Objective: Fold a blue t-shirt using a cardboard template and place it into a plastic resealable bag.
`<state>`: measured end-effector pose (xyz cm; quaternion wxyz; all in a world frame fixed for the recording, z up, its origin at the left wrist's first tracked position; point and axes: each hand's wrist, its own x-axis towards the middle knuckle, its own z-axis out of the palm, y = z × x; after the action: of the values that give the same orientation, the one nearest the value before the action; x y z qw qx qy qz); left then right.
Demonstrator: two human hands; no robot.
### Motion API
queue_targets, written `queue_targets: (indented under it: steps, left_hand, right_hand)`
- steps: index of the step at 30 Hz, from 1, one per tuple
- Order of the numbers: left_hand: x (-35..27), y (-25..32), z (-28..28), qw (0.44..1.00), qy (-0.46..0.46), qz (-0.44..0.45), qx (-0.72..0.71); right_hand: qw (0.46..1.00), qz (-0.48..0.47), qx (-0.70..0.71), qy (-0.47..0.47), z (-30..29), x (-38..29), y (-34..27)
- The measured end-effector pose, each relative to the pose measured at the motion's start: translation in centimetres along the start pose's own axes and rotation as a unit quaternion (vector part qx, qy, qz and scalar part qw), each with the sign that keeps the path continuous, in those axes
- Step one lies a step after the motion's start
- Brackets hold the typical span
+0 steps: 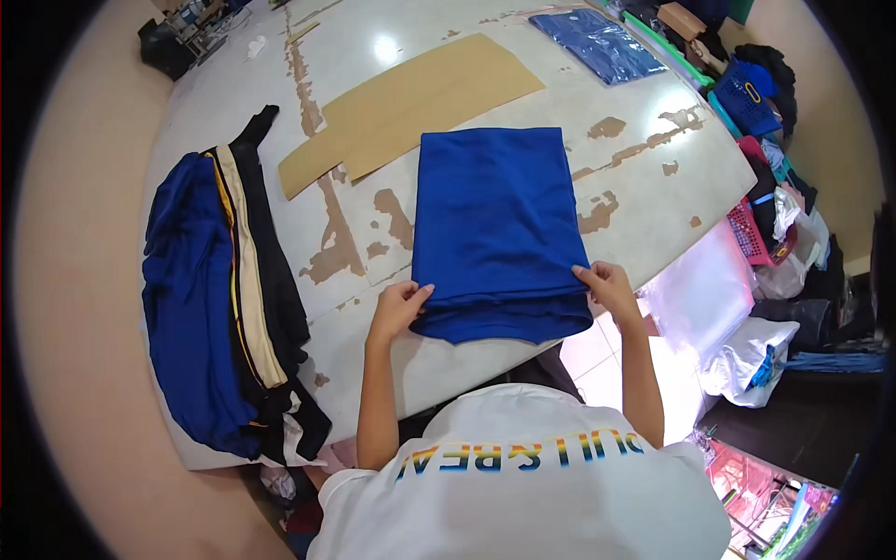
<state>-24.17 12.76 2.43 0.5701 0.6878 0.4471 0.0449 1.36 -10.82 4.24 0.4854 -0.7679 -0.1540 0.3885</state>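
Observation:
A blue garment (pixel 500 217), folded into a rough rectangle, lies flat on the white table in front of me. Its near end shows several stacked layers of cloth and overhangs the table's front edge at the right. My left hand (pixel 400 308) pinches the near left corner between thumb and fingers. At the near right corner, my right hand (pixel 610 287) grips the layered edge, thumb on top and fingers underneath. The folded cloth's far end reaches a brown paper pattern piece (pixel 434 98).
A pile of blue, cream and black garments (pixel 203 301) lies at the table's left. Beyond the pattern is a plastic-wrapped blue garment (pixel 595 43). The tabletop (pixel 357 364) has peeling patches. Baskets (pixel 745 98), bags (pixel 752 360) and clear plastic sheets (pixel 700 287) crowd the right side.

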Motion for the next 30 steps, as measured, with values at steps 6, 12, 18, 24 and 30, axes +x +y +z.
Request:
queue_targets:
  steps: [6, 12, 18, 24, 30]
  left_hand:
    - [-1.3, 1.7, -1.1, 0.989, -0.052, -0.101, -0.092]
    - [-1.3, 0.3, -1.2, 0.986, -0.076, -0.071, -0.128]
    - [-2.9, -0.1, -0.4, 0.987, -0.104, -0.018, -0.124]
    - [-2.9, -0.4, 0.4, 0.998, -0.017, 0.012, -0.064]
    - [-2.7, -0.6, -0.1, 0.996, -0.059, -0.058, -0.026]
  right_hand:
    - [0.972, 0.107, 0.182, -0.104, 0.3, -1.2, -0.5]
    - [0.977, 0.061, 0.196, -0.051, 1.1, -0.6, 2.4]
    - [0.998, 0.04, 0.04, 0.013, 0.8, -1.4, 2.4]
    - [0.994, 0.055, -0.068, -0.066, 1.0, -3.4, 0.1]
    - [0.995, 0.075, 0.002, -0.066, 0.5, -3.1, 2.8]
